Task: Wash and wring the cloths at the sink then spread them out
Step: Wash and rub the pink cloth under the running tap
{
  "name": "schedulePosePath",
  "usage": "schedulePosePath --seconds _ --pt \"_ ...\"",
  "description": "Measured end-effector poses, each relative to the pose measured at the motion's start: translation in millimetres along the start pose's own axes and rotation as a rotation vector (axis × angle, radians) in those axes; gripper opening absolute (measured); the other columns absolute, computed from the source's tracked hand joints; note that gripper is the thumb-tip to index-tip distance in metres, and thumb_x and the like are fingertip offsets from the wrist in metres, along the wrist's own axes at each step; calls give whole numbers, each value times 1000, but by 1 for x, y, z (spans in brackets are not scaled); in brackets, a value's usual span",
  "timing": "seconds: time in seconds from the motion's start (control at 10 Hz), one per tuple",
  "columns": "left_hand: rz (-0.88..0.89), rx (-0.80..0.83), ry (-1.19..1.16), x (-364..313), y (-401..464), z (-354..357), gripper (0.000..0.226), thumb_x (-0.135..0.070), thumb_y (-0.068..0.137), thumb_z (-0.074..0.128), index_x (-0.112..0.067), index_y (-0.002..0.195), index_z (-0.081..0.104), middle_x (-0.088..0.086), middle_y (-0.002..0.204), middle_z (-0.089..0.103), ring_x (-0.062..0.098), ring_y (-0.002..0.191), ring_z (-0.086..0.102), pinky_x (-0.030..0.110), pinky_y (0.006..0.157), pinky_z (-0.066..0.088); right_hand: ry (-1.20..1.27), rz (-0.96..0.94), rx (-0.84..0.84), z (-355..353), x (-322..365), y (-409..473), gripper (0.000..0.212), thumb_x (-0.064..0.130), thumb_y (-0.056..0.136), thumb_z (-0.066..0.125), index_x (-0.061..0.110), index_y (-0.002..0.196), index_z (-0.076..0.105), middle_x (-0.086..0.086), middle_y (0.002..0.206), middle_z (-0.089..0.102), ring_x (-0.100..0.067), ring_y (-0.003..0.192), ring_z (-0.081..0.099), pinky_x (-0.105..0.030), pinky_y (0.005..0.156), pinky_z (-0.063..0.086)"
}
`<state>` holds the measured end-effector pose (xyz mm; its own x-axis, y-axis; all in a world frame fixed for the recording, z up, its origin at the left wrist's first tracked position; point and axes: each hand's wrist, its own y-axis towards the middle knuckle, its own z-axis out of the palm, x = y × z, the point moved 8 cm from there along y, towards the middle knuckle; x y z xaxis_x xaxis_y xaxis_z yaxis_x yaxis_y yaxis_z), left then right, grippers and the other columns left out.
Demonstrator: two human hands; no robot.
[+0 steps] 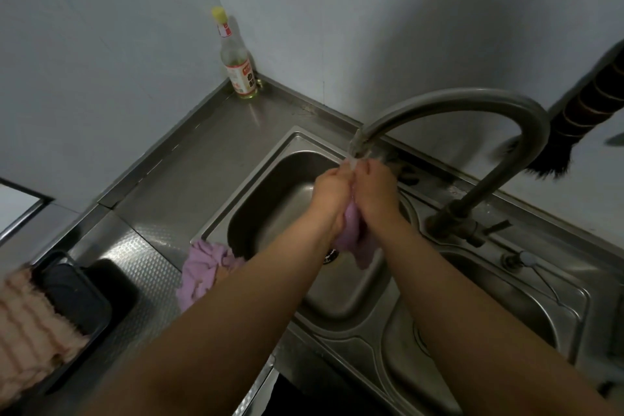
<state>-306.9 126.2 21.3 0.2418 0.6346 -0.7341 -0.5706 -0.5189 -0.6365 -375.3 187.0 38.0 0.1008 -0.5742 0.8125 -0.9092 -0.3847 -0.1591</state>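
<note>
Hands wringing cloth under curved steel tap [456, 105].
Fingertips blurred by water; left hand [329, 192] and right hand [374, 192] grip bunched purple cloth [354, 240] over steel sink basin [270, 213]; second purple cloth [202, 267] half-hidden on rim.

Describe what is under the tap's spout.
Under the spout, both hands, left and right, grip a purple cloth over the sink. Below them, the drain shows only partly; cloth and arms cover the rest.
</note>
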Motion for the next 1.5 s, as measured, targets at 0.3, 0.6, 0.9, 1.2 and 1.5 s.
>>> schedulePosePath --seconds 0.3,0.6,0.9,1.2,1.5 --pt "-44 -34 157 6 13 -4 26 -24 100 50 -6 94 67 10 79 66 25 85 65 38 89 54 12 -10 59 2 3 4 34 26 101 34 11 79 56 -6 79 59 -26 82 60 -30 70 41" --pt "50 242 337 -5 11 -24 28 -21 102 44 1 108 61 17 96 65 23 86 62 33 80 51 153 108 263 -13 -33 7 36 28 98 47 -5 96 61 -12 84 57 -18 78 53 -24 62 39" --pt "41 314 437 -18 21 -74 27 -3 86 57 -11 109 68 18 119 61 28 106 61 42 97 49 527 219 467 -8 -42 1 31 29 94 55 1 103 66 -20 100 68 -26 96 67 -38 80 54" --pt "296 252 1206 -46 20 -72 10 -17 95 58 -17 95 67 1 97 67 11 88 59 25 81 44 294 80 607 -10 -35 -1 22 12 90 58 22 73 68 7 77 68 -8 77 63 -25 68 46" --pt "540 209 905 -71 11 -44 31 -24 104 41 4 97 54 9 78 45 14 69 40 21 61 35 132 72 439 -19 -35 -1 13 26 98 46 21 88 51 -5 90 55 -16 78 54 -27 65 45"
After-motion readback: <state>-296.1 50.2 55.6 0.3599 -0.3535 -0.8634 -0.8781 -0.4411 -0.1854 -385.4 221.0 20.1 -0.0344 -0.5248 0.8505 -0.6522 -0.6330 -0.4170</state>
